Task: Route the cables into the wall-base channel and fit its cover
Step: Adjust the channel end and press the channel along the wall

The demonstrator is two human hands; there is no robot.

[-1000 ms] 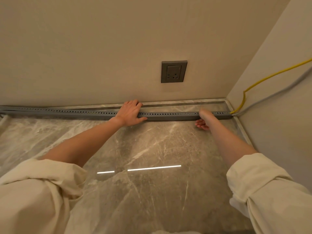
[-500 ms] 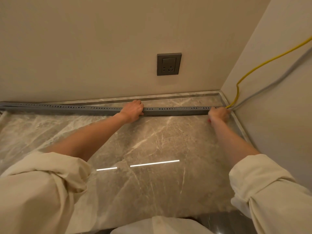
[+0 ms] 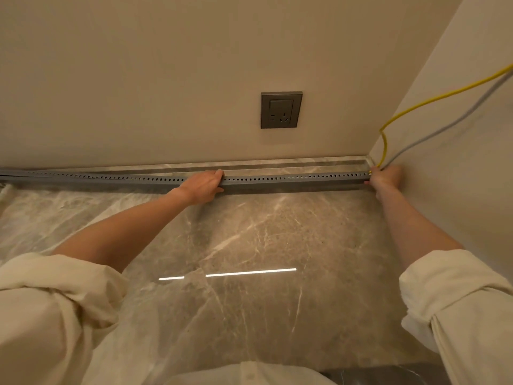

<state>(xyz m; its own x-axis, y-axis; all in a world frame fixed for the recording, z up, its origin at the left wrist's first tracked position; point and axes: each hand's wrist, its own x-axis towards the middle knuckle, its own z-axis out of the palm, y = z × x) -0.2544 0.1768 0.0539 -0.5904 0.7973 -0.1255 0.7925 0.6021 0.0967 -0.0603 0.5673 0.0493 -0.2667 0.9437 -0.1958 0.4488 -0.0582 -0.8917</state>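
Note:
A long grey perforated channel (image 3: 291,179) lies on the marble floor along the foot of the back wall, from the left edge to the right corner. My left hand (image 3: 204,186) grips it near its middle, fingers over the top. My right hand (image 3: 385,177) holds its right end in the corner. A yellow cable (image 3: 433,100) and a grey cable (image 3: 444,126) come down the right wall and enter the channel's end by my right hand. A second grey strip (image 3: 16,171) lies beside the channel at the far left.
A grey wall socket (image 3: 281,110) sits on the back wall above the channel. A stone skirting (image 3: 277,163) runs along the wall base behind it. The polished marble floor (image 3: 249,232) reflects a ceiling light. My white sleeves fill the lower corners.
My right hand has moved right from the channel's front to its end in the corner. My left hand has closed tighter over the channel. The view has shifted closer to the wall.

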